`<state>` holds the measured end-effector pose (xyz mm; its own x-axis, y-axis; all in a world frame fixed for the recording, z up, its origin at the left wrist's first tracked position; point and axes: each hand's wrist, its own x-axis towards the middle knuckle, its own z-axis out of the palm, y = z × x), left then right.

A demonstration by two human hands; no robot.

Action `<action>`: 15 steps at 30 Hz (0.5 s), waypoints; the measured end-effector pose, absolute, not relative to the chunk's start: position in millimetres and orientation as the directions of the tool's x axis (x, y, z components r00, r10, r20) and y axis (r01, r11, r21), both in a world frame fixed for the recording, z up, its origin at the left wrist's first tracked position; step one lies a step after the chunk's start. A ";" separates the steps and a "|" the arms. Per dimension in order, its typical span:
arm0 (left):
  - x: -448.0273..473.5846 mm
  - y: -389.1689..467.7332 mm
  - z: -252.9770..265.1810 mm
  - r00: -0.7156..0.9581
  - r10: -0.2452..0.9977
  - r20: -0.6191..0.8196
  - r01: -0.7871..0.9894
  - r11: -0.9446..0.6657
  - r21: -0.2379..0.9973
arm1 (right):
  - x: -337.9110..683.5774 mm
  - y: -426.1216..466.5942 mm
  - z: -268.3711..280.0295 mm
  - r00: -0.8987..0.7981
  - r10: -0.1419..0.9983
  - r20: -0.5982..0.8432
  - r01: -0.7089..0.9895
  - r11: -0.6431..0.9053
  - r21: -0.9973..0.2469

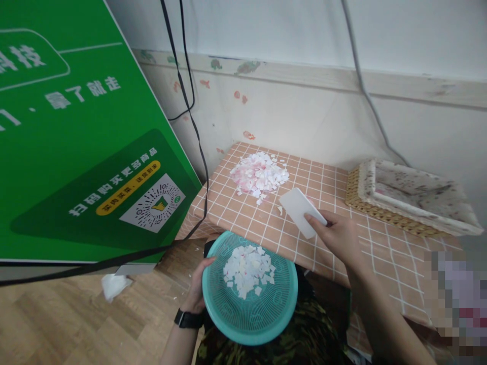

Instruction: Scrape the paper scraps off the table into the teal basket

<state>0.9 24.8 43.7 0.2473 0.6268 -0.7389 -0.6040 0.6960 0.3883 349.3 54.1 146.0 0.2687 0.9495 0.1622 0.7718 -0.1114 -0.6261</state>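
My left hand (201, 284) grips the left rim of a teal plastic colander (249, 324), just below the table's front edge and over my lap. A heap of white paper scraps (249, 271) lies inside it. Between the thumb and fingers of my right hand (337, 235) is a flat white plastic scraper (302, 213), tilted above the tabletop. Beyond the scraper, a pile of white and pinkish paper scraps (261, 175) is spread on the table, and a small loose scrap lies by the scraper's left edge.
A wicker basket (395, 210) with a cloth lining stands at the table's right side. The table wears a brown checked cloth (327, 182). A large green sign panel (76, 142) rises at left, with a black cable (203, 167) hanging beside it. A white bag (115, 286) lies on the floor.
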 end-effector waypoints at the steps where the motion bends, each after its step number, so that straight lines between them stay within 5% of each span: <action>1: 0.8 24.8 44.0 0.252 0.628 -0.737 -0.606 0.696 0.386 | 349.2 56.6 146.0 0.262 0.951 0.163 0.782 -0.110 -0.614; 15: 0.5 25.3 47.3 0.223 0.666 -0.712 -0.617 0.662 0.426 | 359.8 30.8 163.8 0.152 0.986 0.073 0.815 -0.083 -0.573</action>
<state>0.5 25.3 47.3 0.2233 0.6663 -0.7115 -0.6167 0.6618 0.4262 359.8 30.8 163.8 0.1520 0.9857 0.0728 0.8152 -0.0833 -0.5731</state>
